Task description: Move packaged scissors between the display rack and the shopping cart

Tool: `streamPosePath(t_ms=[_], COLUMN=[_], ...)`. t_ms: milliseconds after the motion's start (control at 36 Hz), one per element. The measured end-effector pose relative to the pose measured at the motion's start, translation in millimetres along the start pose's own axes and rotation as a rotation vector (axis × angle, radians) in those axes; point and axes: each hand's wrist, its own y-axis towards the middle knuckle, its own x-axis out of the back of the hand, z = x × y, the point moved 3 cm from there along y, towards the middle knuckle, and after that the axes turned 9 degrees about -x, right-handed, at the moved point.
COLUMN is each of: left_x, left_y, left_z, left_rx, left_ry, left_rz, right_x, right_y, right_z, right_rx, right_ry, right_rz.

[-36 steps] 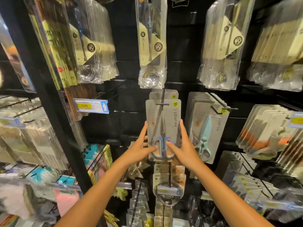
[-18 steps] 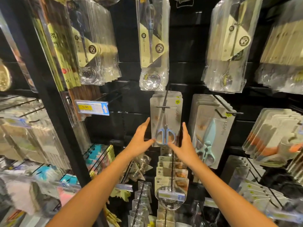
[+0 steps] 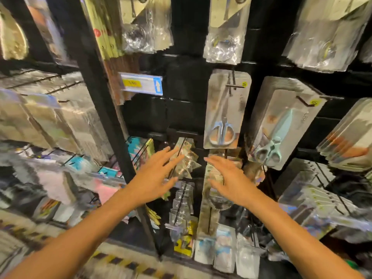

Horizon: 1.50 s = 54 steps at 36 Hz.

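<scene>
head view: a second ago both hands framed the pack of blue-handled scissors (image 3: 225, 109), thumbs on its lower front; now they have let go and dropped below it. the left hand (image 3: 155, 174) hangs with fingers spread and loose, holding nothing, in front of some small clear packets (image 3: 186, 158). the right hand (image 3: 229, 178) is likewise open and empty, fingers stretched forward, just under the pack's bottom edge and apart from it. the pack hangs by itself on its hook (image 3: 233, 85) on the display rack (image 3: 181, 109), slightly tilted, beside a pack of teal scissors (image 3: 281, 125) on the next hook. the picture is smeared, as the head has dipped. judging by this, the pack has just been hung back on the rack, so that placement looks finished; the shopping cart is out of sight, and the hands seem free for the next pack
</scene>
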Motion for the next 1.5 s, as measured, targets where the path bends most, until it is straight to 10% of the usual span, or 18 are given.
streamPosePath(t_ms=[222,972,1500], left_x=[-1,23,-3], left_y=[-109,-521,-660], left_z=[7,-132,-45], left_rx=[0.070,1.331,1.533], left_ry=[0.063,0.110,-0.126], left_rz=[0.143,0.284,0.203], right_x=[-57,-288,-449], right_y=[-24,-47,-13], right_z=[76,307,408], right_rx=[0.139,0.904,0.784], right_ry=[-0.124,-0.262,-0.315], right_rz=[0.170,0.784,0.900])
